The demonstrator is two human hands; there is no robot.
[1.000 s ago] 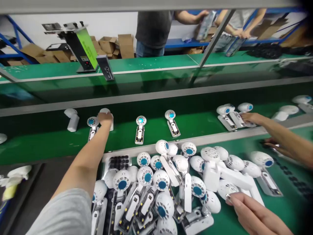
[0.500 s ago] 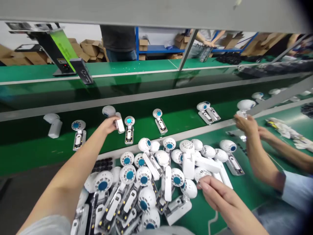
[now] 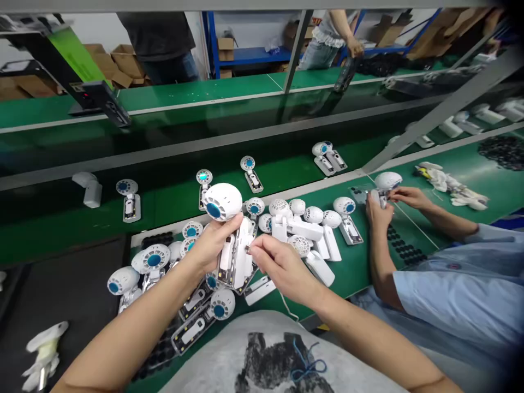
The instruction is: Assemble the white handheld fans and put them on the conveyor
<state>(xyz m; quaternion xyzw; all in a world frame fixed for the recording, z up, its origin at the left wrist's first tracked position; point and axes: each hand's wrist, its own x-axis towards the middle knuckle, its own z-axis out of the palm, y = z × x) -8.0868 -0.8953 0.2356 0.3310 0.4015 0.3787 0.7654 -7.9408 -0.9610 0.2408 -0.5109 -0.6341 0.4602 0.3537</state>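
One held white round-headed unit left of the slanting grey post, six belt units on the green conveyor belt left of that post, left hand clasping the held one's body, right hand pinching one tiny piece beside it, forearms angled inward

Left fingers grip while right fingers pinch close beside them
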